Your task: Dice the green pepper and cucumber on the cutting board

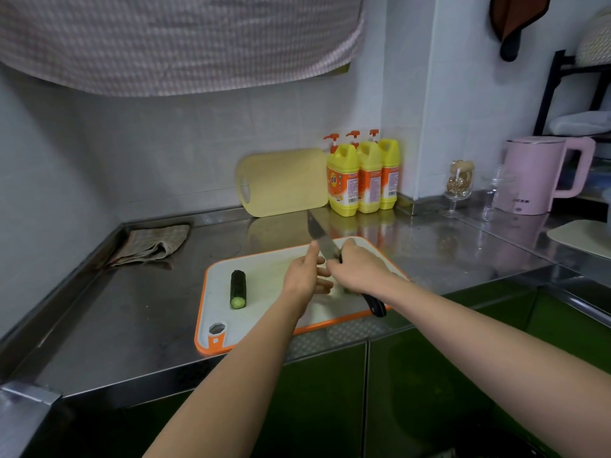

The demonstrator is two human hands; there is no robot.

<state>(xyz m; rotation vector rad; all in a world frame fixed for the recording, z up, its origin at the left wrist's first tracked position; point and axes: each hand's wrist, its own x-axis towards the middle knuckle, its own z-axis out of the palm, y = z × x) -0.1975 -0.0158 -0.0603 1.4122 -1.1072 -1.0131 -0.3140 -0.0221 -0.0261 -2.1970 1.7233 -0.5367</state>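
A cutting board with an orange rim is lying on the steel table. A cucumber piece is resting on the board's left part, well apart from both hands. The right hand is gripping a knife with its fingers closed around the dark handle, the blade pointing up and away. The left hand is reaching to the blade, its fingers loosely spread and touching the metal. Small green bits are lying under the hands, mostly hidden.
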